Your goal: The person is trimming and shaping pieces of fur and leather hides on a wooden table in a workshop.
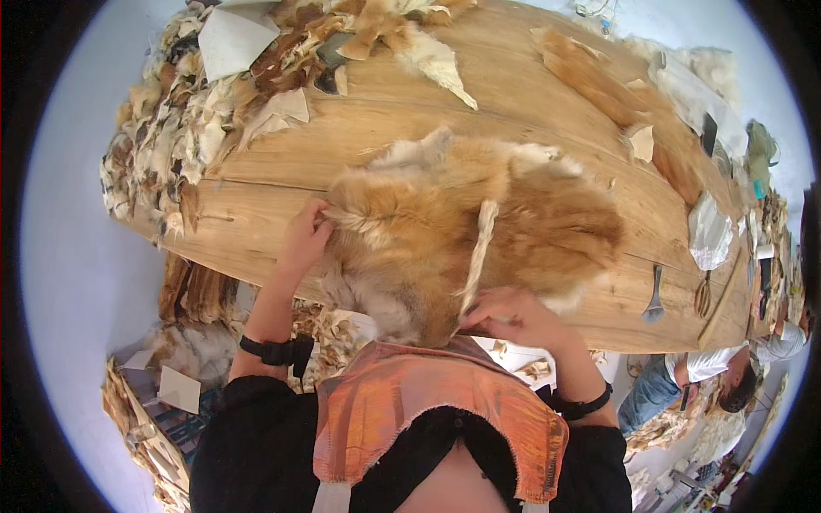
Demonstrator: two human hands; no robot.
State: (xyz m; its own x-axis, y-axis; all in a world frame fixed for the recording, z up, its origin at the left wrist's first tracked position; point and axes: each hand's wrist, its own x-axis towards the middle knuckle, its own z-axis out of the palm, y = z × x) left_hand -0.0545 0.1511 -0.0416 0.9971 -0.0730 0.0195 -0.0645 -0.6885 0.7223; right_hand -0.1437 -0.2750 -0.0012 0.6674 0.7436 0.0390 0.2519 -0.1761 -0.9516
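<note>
The reddish-brown fur pelt [393, 248] lies flat at the near edge of the table, its long axis running left to right, with a paler, whitish fringe along parts of its edge. A narrow pale strip [481, 252] lies across it, pointing from the near side toward the far side and leaning slightly right. The left hand [306, 232] touches the pelt's left edge with bent fingers; the right hand [506, 315] is at the strip's near end, covering part of the pelt's near edge. I cannot tell whether either hand is pinching. The wooden table [547, 111] has long plank seams, and pale walls surround it. Fur scraps [184, 128] crowd the far left. A long brown pelt [607, 90] lies far right, with a crumpled clear bag [710, 232] nearer, then a dark-handled brush [654, 295] and scissors [702, 296]. Another person [714, 380] is at the right.
</note>
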